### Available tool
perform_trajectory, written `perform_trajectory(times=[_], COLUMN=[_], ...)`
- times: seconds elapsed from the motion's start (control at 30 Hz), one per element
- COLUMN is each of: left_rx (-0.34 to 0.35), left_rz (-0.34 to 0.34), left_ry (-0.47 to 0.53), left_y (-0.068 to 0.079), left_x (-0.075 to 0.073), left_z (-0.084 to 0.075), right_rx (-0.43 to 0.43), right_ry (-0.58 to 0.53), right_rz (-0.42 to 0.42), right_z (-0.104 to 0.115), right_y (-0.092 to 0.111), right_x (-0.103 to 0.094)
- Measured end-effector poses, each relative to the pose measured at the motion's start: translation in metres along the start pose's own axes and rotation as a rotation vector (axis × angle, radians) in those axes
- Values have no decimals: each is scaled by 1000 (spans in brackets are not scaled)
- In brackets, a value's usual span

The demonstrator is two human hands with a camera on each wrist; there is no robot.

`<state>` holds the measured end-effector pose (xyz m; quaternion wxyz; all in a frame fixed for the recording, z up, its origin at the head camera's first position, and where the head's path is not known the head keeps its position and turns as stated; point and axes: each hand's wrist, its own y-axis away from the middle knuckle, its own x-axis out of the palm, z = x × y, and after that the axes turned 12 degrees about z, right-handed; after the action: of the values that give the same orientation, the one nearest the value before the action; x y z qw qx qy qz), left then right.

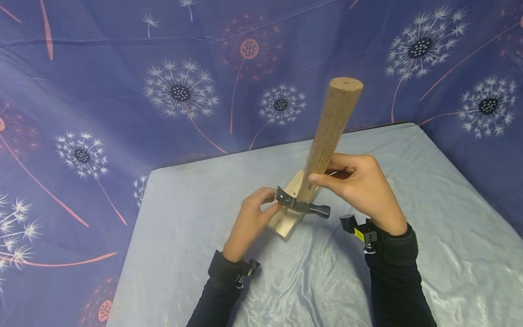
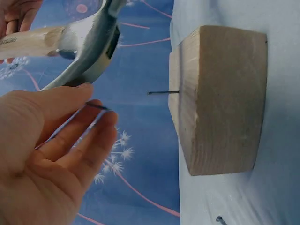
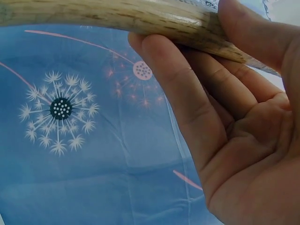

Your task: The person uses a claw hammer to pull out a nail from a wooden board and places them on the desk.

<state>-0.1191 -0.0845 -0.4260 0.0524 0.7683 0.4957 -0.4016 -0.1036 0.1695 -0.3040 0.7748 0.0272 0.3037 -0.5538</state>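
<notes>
My right hand [image 1: 361,188] grips a claw hammer by its wooden handle [image 1: 333,122], close to the head; thumb and fingers [image 3: 178,84] lie on opposite sides of the wood. The handle points up and away. Its dark metal head [image 1: 302,206] hangs over a pale wooden block [image 1: 283,225]. Beside the claw, my left hand [image 1: 253,218] holds a thin dark nail [image 2: 98,106] at its fingertips, the thumb close to the metal in the left wrist view. Another nail [image 2: 163,92] stands partly sunk in the block's top face.
A loose nail [image 2: 220,219] lies on the pale, shiny cloth [image 1: 196,254] that covers the table. Behind and to the left hangs a blue-purple curtain [image 1: 118,91] printed with dandelions. Both wrists carry small cameras on black bands.
</notes>
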Motion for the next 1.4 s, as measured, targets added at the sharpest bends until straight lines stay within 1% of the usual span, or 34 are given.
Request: perform_trajectory(times=[0.13,0.27,0.57,0.8,0.9,1.0,1.13,1.27,1.33,1.4], left_rx=[-27,-42,-26,-8,-20,-59,-135,-251,-322,-384], left_rz=[-21,-20,-10,-28,-37,-44,-48,-23,6,43], left_ry=[43,64,90,77,67,57,36,54,60,34], left_y=[0,0,0,1,3,5,9,15,17,19], left_x=[2,2,2,-6,-12,-19,-28,-36,-40,-42], left_z=[-2,-5,-7,-6,-4,-1,4,9,11,14], right_rx=[6,21,30,52,76,98,131,161,171,179], right_ry=[-18,-21,2,23,24,29,41,49,49,53], right_rz=[16,31,54,63,76,83,80,79,86,90], right_z=[1,4,6,6,5,4,3,3,3,3], right_y=[1,3,4,3,2,2,3,4,4,5], right_x=[0,-1,-2,-2,-3,-3,-5,-7,-8,-9])
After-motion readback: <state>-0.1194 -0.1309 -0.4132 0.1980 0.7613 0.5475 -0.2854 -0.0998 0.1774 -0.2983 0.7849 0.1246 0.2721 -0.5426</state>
